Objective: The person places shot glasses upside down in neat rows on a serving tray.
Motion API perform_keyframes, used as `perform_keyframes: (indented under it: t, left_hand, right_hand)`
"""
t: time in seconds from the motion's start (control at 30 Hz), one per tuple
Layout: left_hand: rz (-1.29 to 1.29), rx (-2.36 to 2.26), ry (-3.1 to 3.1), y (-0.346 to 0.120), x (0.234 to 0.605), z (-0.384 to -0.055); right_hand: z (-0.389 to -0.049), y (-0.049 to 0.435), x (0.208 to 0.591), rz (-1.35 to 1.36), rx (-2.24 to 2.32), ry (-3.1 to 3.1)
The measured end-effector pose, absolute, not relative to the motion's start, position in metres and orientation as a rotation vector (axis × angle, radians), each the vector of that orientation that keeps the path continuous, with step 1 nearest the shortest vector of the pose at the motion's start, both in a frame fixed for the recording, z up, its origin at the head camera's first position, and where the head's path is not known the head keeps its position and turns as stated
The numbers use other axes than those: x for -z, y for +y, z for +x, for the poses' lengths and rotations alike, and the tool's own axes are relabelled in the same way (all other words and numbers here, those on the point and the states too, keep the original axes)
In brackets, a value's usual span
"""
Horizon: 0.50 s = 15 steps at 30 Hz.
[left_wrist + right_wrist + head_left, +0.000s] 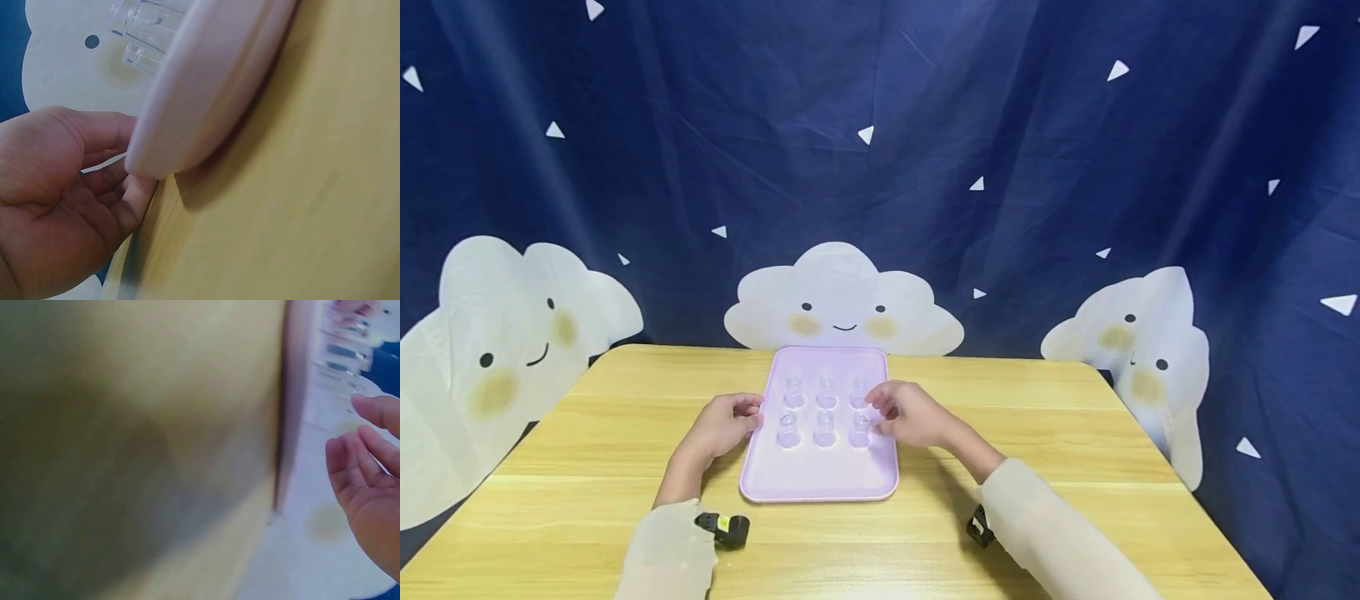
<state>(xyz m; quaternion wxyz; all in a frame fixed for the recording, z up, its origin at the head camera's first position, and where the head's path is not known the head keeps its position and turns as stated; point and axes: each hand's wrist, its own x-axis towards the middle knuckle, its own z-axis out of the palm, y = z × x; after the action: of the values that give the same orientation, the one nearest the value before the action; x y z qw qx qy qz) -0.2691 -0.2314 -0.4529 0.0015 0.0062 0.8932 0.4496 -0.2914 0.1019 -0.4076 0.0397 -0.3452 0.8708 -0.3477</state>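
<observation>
A lilac tray [820, 483] lies on the table, and small clear jars [824, 429] stand upright on it in two rows of three. My left hand [721, 425] holds the tray's left rim; the left wrist view shows the fingers [134, 203] at the lower edge of its wall. My right hand [913, 414] hovers over the right rim, beside the rightmost jars [859, 432]. In the right wrist view the thumb and fingers [337, 456] of that hand are spread apart, slightly bent, with nothing between them.
The wooden table [1037, 517] reaches out on both sides of the tray. Behind it hangs a dark blue curtain [925, 208] printed with smiling clouds and white triangles. Black wrist cameras [730, 530] sit at both cream sleeves [1060, 525].
</observation>
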Motion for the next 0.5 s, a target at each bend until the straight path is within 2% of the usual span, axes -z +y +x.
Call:
perform_keyframes:
  t: [0.3, 0.5]
  left_hand:
    - [-0.009, -1.402, 2.792, -0.234, 0.456, -0.272]
    - [-0.021, -1.401, 2.798, -0.240, 0.454, -0.268]
  right_hand:
    - [-0.285, 0.127, 0.386, -0.977, 1.068, 2.853]
    - [-0.282, 0.138, 0.378, -0.977, 0.902, 2.990]
